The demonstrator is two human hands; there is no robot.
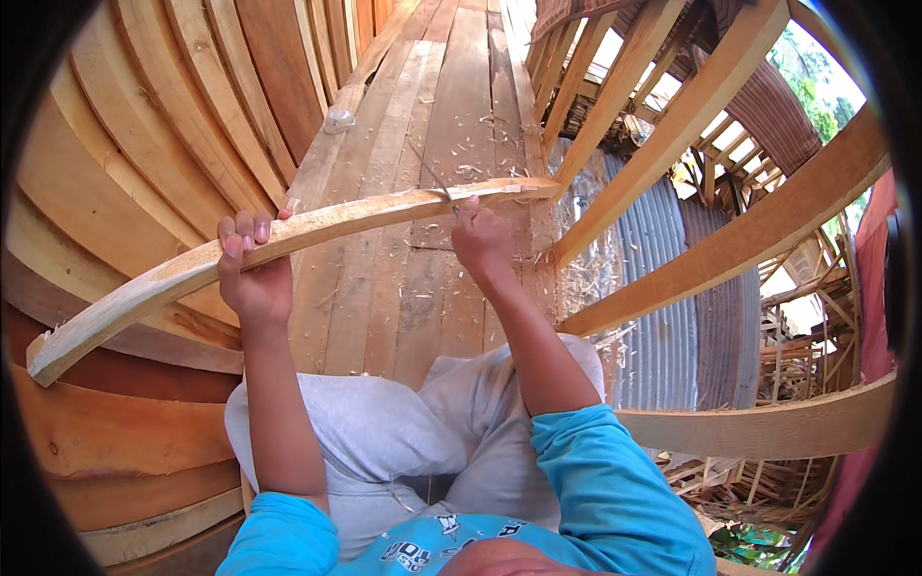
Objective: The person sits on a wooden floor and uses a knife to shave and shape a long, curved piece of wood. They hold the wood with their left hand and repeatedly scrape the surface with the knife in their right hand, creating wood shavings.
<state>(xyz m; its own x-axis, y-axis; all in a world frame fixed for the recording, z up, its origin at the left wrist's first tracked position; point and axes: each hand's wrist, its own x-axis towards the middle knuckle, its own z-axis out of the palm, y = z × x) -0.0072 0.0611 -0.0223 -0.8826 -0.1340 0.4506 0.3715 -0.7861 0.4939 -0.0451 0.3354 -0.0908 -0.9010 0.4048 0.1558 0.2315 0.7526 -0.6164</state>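
Note:
A long, pale strip of wood lies crosswise in front of me, one roughly whittled end at the lower left, the other by the railing on the right. My left hand is closed around it left of the middle, thumb and fingers wrapped over its edges. My right hand is closed on a knife, at the strip's right half. The thin dark blade of the knife crosses the strip and points away to the upper left. The fist hides its handle.
Wood shavings litter the plank floor. A small clear plastic object lies farther off on the left. Upright planks wall the left side. Slatted wooden railing stands on the right, with corrugated metal sheets beyond.

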